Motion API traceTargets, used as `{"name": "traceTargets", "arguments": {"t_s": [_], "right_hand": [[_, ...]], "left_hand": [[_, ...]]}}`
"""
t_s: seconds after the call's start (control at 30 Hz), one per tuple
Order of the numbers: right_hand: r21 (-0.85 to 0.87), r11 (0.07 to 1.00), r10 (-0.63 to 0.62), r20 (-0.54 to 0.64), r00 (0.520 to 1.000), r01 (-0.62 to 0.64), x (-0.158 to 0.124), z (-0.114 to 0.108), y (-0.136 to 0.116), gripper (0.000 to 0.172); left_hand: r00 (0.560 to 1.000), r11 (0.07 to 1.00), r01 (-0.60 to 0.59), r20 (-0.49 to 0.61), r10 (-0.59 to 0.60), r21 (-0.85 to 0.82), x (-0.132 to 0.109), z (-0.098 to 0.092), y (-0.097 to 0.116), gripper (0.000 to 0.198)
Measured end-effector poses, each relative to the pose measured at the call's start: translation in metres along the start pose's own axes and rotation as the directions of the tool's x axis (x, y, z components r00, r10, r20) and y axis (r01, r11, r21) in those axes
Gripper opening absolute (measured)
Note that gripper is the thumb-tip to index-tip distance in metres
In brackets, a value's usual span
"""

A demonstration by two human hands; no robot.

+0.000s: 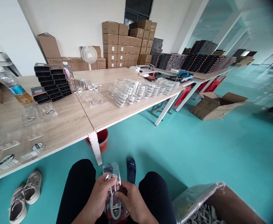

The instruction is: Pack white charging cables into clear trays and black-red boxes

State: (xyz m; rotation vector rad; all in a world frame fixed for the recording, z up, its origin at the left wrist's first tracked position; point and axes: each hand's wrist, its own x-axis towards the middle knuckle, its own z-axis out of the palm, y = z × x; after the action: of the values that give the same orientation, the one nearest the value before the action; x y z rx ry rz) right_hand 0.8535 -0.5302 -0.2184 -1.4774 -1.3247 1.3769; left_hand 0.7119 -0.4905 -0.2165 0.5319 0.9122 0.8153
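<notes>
Between my knees is a coiled white cable (116,211) with a clear plastic package (110,168) around or behind it; I cannot tell whether the cable lies inside. My left hand (98,194) is closed, thumb and fingers pinching the upper end of the cable near its plug. From the other side, my right hand (133,199) is closed on the cable's loop, its thumb across the strands. Parts of the package are hidden by both hands.
Stacked packaged cables (136,90), black boxes (53,82) and a bottle (16,87) stand on the wooden table (73,121). At lower right, a carton (237,202) holds loose white cables. Sneakers (25,196) and a red bucket (103,140) are on the floor.
</notes>
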Motion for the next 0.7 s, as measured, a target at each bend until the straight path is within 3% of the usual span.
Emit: {"name": "traceTargets", "arguments": {"t_s": [0.1,0.2,0.33,0.5,0.7], "right_hand": [[0.014,1.000,0.013,-0.018,1.000,-0.013,0.002,0.003,-0.001,0.013],[0.217,0.976,0.033,-0.004,0.999,-0.031,0.003,0.006,0.002,0.032],[0.509,0.860,0.026,0.045,0.999,-0.046,-0.001,0.012,0.013,0.056],[0.662,0.747,0.065,0.009,0.998,-0.055,-0.009,0.016,0.018,0.049],[0.667,0.742,0.047,0.044,0.998,-0.064,-0.014,0.012,-0.005,0.054]], "left_hand": [[0.998,0.998,0.059,-0.015,-0.059,-0.030,0.003,-0.004,0.002,0.027],[0.994,0.992,0.081,-0.063,-0.087,-0.092,0.008,-0.007,0.008,0.029],[0.997,0.990,0.040,-0.063,-0.049,-0.132,0.009,-0.009,0.017,0.032],[1.000,0.993,0.003,0.030,0.001,-0.116,0.003,-0.009,0.011,0.061],[0.999,0.999,-0.033,0.036,0.032,0.030,-0.006,-0.008,0.003,0.087]]}}
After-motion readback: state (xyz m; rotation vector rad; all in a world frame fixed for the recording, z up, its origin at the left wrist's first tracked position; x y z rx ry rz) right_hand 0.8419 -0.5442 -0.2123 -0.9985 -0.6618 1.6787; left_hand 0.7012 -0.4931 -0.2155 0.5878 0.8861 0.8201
